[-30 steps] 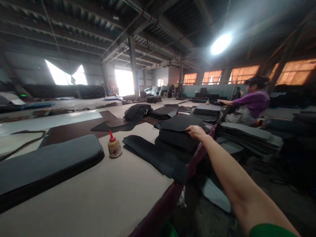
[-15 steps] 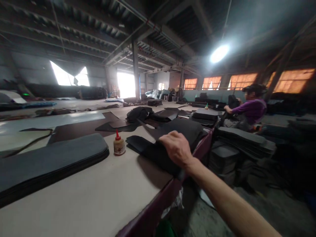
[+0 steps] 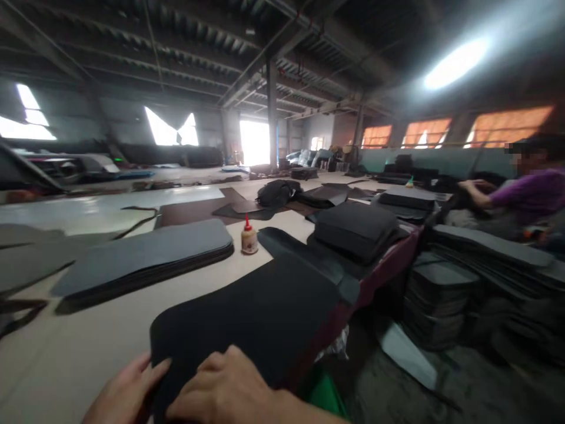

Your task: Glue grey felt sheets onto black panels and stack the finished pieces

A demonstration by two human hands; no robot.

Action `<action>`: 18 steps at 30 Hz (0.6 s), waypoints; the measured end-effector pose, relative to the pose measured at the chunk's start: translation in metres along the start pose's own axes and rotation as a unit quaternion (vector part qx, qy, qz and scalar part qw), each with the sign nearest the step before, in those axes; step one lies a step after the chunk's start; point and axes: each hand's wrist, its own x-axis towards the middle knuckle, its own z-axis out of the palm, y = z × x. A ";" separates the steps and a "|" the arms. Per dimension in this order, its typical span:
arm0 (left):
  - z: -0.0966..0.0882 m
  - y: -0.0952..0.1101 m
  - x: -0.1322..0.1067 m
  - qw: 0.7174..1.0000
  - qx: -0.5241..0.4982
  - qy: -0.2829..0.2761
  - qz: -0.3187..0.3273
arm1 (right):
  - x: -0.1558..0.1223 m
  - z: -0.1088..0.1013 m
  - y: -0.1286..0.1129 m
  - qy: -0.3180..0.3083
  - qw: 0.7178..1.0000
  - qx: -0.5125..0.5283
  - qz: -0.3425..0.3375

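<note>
A flat black sheet (image 3: 238,306) with rounded corners, perhaps leather or foam, lies along the near edge of the table. My left hand (image 3: 128,391) pinches its near left corner, thumb on top and the other fingers mostly hidden. Beside it, my right hand (image 3: 225,383) has its fingers bent over the sheet's near end, fingertips partly out of sight. Past the sheet's far edge stands a glue bottle (image 3: 249,240) with a red nozzle. A stack of black pieces (image 3: 355,229) sits farther along the table edge.
To the left lies a pile of long grey panels (image 3: 150,253) on the pale tabletop (image 3: 115,330). More stacked pieces (image 3: 441,288) stand off the table at right. A co-worker in a purple top (image 3: 529,191) handles dark material there. A green object (image 3: 326,394) shows below the table edge.
My right hand has come back toward me from the far stack, and the black sheet now lies spread out nearer. My left hand has entered at the bottom. The view has swung left.
</note>
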 end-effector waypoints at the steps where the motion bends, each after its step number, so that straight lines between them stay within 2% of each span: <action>1: -0.007 0.001 0.000 0.999 -0.036 -0.012 -0.027 | -0.004 -0.007 -0.001 0.031 0.999 0.042 -0.013; 2: -0.014 0.002 0.001 0.997 -0.062 -0.015 -0.046 | -0.009 -0.014 0.000 0.065 0.994 0.091 -0.005; 4: -0.030 0.003 0.008 0.995 -0.075 0.028 -0.056 | -0.024 -0.026 0.011 0.125 0.983 0.128 0.044; 8: -0.065 -0.006 0.020 0.995 -0.024 0.089 -0.030 | -0.061 -0.027 0.062 0.155 0.967 0.045 0.197; 10: -0.079 -0.013 0.020 0.994 -0.012 0.104 -0.027 | -0.079 -0.020 0.089 0.145 0.963 -0.019 0.226; 12: -0.089 -0.017 0.019 0.992 0.006 0.124 -0.020 | -0.089 -0.012 0.106 0.137 0.963 -0.065 0.222; 15: -0.099 -0.018 0.023 0.985 0.047 0.165 -0.011 | -0.088 -0.006 0.106 0.114 0.965 -0.096 0.216; 18: -0.107 -0.016 0.034 0.973 0.095 0.209 -0.011 | -0.070 -0.004 0.092 0.077 0.964 -0.114 0.227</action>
